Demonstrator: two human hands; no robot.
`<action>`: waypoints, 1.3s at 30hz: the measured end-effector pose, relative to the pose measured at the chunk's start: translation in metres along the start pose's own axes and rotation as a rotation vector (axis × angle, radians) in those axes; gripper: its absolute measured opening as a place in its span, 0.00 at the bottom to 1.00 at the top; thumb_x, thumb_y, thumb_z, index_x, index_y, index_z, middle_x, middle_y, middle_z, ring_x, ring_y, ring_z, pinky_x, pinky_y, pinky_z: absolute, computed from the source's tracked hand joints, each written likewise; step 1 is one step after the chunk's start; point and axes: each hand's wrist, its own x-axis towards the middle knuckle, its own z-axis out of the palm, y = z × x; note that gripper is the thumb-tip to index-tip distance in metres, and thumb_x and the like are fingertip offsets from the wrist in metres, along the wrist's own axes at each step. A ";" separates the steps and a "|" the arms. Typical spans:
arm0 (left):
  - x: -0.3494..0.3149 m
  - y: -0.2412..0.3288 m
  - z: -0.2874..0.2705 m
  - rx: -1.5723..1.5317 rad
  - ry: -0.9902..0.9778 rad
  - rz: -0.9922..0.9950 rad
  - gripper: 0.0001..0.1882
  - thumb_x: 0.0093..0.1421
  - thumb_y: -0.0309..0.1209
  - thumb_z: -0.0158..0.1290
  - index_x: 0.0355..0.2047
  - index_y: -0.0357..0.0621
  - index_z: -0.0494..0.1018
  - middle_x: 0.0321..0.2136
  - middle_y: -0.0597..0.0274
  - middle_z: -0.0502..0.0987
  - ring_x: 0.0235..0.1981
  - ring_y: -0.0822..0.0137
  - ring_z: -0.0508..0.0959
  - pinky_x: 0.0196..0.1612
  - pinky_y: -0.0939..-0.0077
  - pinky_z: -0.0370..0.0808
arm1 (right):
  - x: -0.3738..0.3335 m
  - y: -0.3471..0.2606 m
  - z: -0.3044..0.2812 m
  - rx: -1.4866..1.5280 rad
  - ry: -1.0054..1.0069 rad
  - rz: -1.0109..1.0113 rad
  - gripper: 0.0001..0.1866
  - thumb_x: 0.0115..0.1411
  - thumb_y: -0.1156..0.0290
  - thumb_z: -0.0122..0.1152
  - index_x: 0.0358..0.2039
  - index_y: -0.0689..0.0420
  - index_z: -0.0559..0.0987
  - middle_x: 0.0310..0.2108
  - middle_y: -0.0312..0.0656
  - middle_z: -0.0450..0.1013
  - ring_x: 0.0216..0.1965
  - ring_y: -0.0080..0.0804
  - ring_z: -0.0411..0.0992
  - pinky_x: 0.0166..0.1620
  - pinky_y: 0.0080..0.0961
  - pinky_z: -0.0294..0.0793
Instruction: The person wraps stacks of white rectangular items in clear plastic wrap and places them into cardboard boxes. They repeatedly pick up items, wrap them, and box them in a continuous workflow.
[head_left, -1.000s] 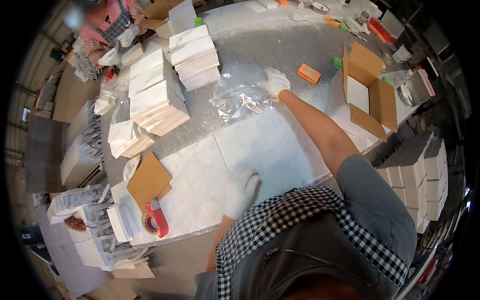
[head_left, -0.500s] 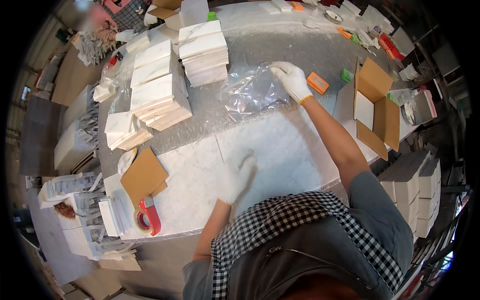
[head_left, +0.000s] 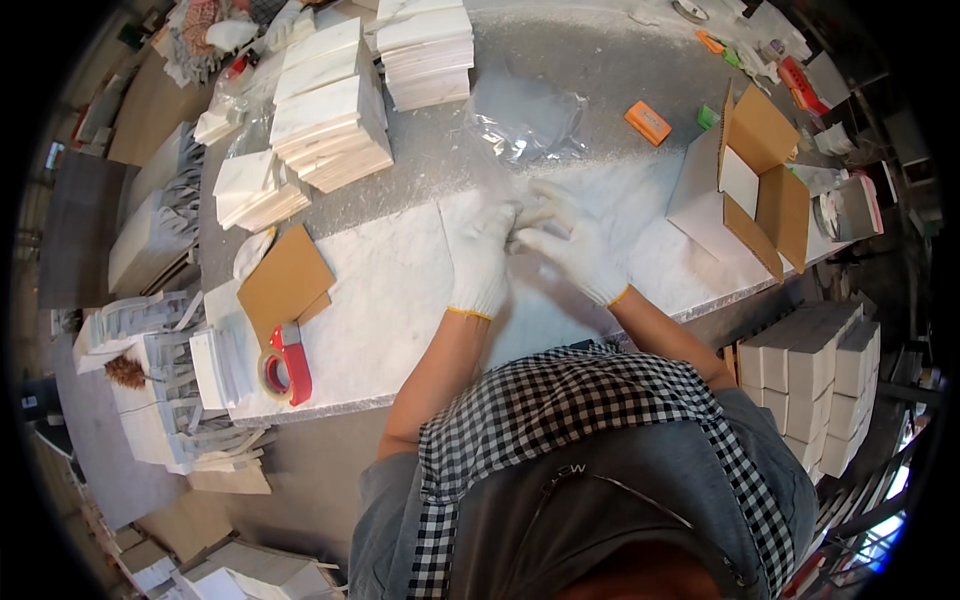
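My left hand (head_left: 482, 262) and my right hand (head_left: 582, 252), both in white knitted gloves, meet over the pale marble slab (head_left: 400, 285) at the table's near side. Their fingertips come together on the edge of a thin clear plastic bag (head_left: 490, 175), its film faint and blurred above the fingers. The left fingers are closed on it; the right thumb and fingers pinch close beside them, slightly smeared by motion. Just beyond lies a pile of clear plastic bags (head_left: 530, 115), crinkled and shiny.
Stacks of white marble tiles (head_left: 330, 120) stand at the far left. An open cardboard box (head_left: 700, 210) sits right, near an orange block (head_left: 648, 123). At left lie folded cardboard (head_left: 285, 280) and a red tape dispenser (head_left: 290, 365). Another person's gloved hand (head_left: 230, 36) shows far left.
My right hand has drawn back from the bag pile to the middle, bringing a clear bag. My left hand has moved up to meet it. The view has shifted, too.
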 end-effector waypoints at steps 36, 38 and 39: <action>-0.117 0.046 -0.175 0.613 0.835 0.096 0.13 0.68 0.36 0.60 0.30 0.39 0.79 0.22 0.71 0.73 0.23 0.77 0.70 0.28 0.77 0.67 | 0.304 0.158 -0.150 0.493 0.988 -0.025 0.17 0.67 0.66 0.56 0.50 0.63 0.81 0.46 0.50 0.81 0.45 0.44 0.79 0.50 0.39 0.79; -0.125 0.051 -0.179 0.537 0.793 0.141 0.13 0.68 0.36 0.60 0.31 0.39 0.79 0.22 0.70 0.74 0.23 0.77 0.71 0.28 0.78 0.68 | 0.308 0.153 -0.134 0.493 1.115 -0.122 0.20 0.67 0.62 0.57 0.53 0.61 0.81 0.46 0.53 0.81 0.46 0.53 0.79 0.54 0.43 0.77; -0.129 0.054 -0.180 0.501 0.775 0.164 0.13 0.68 0.36 0.60 0.31 0.39 0.79 0.23 0.70 0.75 0.24 0.77 0.71 0.29 0.78 0.68 | 0.306 0.153 -0.131 0.270 1.002 -0.062 0.22 0.66 0.60 0.60 0.55 0.60 0.80 0.46 0.52 0.80 0.48 0.53 0.78 0.55 0.43 0.77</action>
